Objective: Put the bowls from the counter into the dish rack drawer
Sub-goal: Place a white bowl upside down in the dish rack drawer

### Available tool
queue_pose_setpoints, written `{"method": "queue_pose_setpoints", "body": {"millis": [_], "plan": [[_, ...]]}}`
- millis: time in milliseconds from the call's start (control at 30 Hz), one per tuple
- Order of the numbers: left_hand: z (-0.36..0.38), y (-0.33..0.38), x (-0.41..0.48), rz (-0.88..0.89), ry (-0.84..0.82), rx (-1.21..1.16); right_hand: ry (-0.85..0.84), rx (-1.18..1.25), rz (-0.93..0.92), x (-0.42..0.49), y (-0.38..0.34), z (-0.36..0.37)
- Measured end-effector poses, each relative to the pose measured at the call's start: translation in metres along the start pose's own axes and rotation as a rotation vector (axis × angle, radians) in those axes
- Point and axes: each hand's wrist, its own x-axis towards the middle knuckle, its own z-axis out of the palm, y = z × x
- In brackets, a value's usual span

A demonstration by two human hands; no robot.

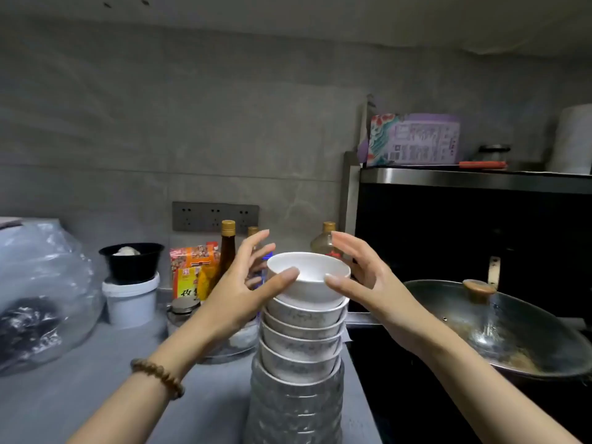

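1. A person's two hands flank the top bowl (309, 277) of a tall stack of bowls (301, 347) standing on a grey counter (96, 395), close to its near edge.
2. The left hand (243, 283) is beside the white bowl's left side with its fingers spread apart and loosely bent. Its thumb tip lies at the near rim (whether it presses the rim or only hovers against it cannot be told).
3. The right hand (362, 277) mirrors it on the bowl's right side, fingers apart and raised past the far rim, thumb pointing in at the bowl's near wall. Neither hand is closed round the bowl.
4. The top bowl sits upright, nested in the bowl below. The upper bowls are pale and the lower ones wider and grey.
5. A bead bracelet (157, 376) circles the left wrist.
6. To the right of the stack, a wok (512, 334) sits with a glass lid and knob (479, 288) on it, below a dark range hood (474, 177) that carries a printed box (413, 139).
7. Behind the hands stand a brown bottle (227, 248) and seasoning packets (192, 267), under a socket panel (214, 216).
8. Further left, a black container (131, 261) rests on a white tub (129, 302), next to a clear plastic bag (38, 290).
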Motion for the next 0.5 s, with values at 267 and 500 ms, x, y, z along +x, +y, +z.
{"method": "queue_pose_setpoints", "body": {"millis": [267,500], "plan": [[0.005,0.001,-0.009,-0.079,-0.015,0.037,0.012,-0.059,0.086,-0.008,0.002,0.006],[0.01,-0.001,-0.008,-0.063,0.01,0.002,0.052,-0.038,0.084,-0.01,0.001,0.008]]}}
